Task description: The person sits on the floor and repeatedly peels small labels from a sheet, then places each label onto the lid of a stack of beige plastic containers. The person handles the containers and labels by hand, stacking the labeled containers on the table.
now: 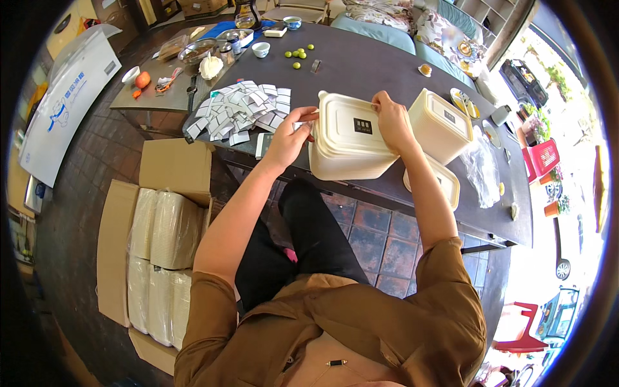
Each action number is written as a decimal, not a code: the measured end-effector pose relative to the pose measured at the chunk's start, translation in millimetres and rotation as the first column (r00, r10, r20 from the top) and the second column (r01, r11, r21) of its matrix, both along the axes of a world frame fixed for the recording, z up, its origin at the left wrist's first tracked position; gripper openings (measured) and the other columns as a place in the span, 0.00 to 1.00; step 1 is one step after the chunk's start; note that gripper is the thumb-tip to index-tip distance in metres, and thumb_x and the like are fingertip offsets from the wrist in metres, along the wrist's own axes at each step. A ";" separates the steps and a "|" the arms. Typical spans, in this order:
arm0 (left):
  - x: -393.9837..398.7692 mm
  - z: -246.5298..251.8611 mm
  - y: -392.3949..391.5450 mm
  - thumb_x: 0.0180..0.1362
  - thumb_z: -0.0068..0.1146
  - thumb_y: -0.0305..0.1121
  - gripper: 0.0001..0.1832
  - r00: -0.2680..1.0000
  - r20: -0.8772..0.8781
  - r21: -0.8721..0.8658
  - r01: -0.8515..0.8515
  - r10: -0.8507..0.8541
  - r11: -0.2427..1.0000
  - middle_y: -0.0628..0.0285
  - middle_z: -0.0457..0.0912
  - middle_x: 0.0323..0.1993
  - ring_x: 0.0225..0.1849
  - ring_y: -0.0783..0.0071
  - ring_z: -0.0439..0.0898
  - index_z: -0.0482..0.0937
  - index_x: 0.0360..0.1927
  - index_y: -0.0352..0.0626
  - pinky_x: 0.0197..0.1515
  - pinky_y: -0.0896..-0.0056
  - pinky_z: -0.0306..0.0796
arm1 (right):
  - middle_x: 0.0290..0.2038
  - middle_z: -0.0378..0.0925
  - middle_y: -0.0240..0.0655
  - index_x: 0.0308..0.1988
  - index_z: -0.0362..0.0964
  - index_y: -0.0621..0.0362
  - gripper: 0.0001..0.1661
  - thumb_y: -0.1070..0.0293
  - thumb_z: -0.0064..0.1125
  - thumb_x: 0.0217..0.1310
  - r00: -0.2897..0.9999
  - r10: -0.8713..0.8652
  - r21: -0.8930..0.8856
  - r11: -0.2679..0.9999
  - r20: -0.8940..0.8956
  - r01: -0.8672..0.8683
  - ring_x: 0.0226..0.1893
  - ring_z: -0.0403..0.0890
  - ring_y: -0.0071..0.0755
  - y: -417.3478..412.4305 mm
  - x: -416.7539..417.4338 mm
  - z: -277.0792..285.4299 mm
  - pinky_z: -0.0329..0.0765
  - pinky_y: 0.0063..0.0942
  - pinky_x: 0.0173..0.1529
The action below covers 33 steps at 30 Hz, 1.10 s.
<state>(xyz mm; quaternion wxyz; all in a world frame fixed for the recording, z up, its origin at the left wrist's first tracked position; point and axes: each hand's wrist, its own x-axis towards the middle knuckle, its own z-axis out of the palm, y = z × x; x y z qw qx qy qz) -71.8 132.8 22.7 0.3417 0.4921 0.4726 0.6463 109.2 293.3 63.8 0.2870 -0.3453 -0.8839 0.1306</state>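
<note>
A tall stack of off-white, rounded rectangular lids (pixel 348 162) stands at the table's near edge in front of me. On its top lid (pixel 338 116) sits a black square label with writing. My right hand (pixel 392 123) bends its fingers over the lid's right edge. At the left edge, the fingertips of my left hand (pixel 288 140) touch the lid's rim; whether they grip it is unclear. Right of my right hand rises a second labelled lid stack (pixel 433 133). Partly behind my forearm lies another labelled lid (pixel 447 181).
White paper pieces (pixel 242 109) are heaped left of the stack. A clear plastic bag (pixel 483 167) lies at right. An open cardboard box (pixel 118 251) on the floor holds plastic-wrapped stacks (pixel 174 232). Farther back are green fruits (pixel 296 54), a cup (pixel 261 49) and a side table (pixel 145 99).
</note>
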 end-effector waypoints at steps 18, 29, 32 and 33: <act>73.9 -47.5 -89.7 0.54 0.44 0.28 0.18 0.508 0.855 -0.240 0.204 0.107 0.949 0.54 0.76 0.33 0.34 0.65 0.77 0.70 0.47 0.30 0.40 0.65 0.74 | 0.32 0.75 0.41 0.37 0.73 0.55 0.11 0.77 0.46 0.55 0.942 -0.336 -0.285 0.903 0.004 0.323 0.33 0.73 0.41 62.5 240.5 -72.6 0.69 0.31 0.42; 93.5 -43.8 -96.8 0.64 0.38 0.30 0.23 0.452 0.886 0.011 0.196 -0.100 0.980 0.45 0.64 0.58 0.60 0.56 0.66 0.56 0.59 0.28 0.61 0.58 0.62 | 0.29 0.71 0.39 0.36 0.71 0.61 0.09 0.79 0.54 0.50 0.953 -0.071 -0.117 0.992 -0.295 0.038 0.29 0.73 0.38 -119.2 90.4 -49.6 0.70 0.30 0.37; 94.6 -34.8 -99.7 0.64 0.38 0.28 0.23 0.535 0.840 0.062 0.063 -0.086 0.996 0.44 0.62 0.59 0.62 0.57 0.62 0.55 0.61 0.28 0.63 0.60 0.59 | 0.44 0.71 0.45 0.45 0.70 0.63 0.18 0.75 0.57 0.51 0.939 0.213 -0.219 0.936 -0.271 -0.276 0.45 0.73 0.46 -174.6 52.3 -49.8 0.69 0.34 0.51; 94.1 -33.3 -100.4 0.64 0.38 0.28 0.23 0.567 0.820 0.075 0.018 -0.072 0.997 0.44 0.62 0.60 0.63 0.58 0.62 0.54 0.61 0.28 0.63 0.61 0.58 | 0.46 0.70 0.46 0.46 0.70 0.63 0.19 0.74 0.57 0.51 0.921 0.234 -0.282 0.902 -0.312 -0.325 0.46 0.73 0.48 -183.3 45.1 -53.3 0.69 0.34 0.51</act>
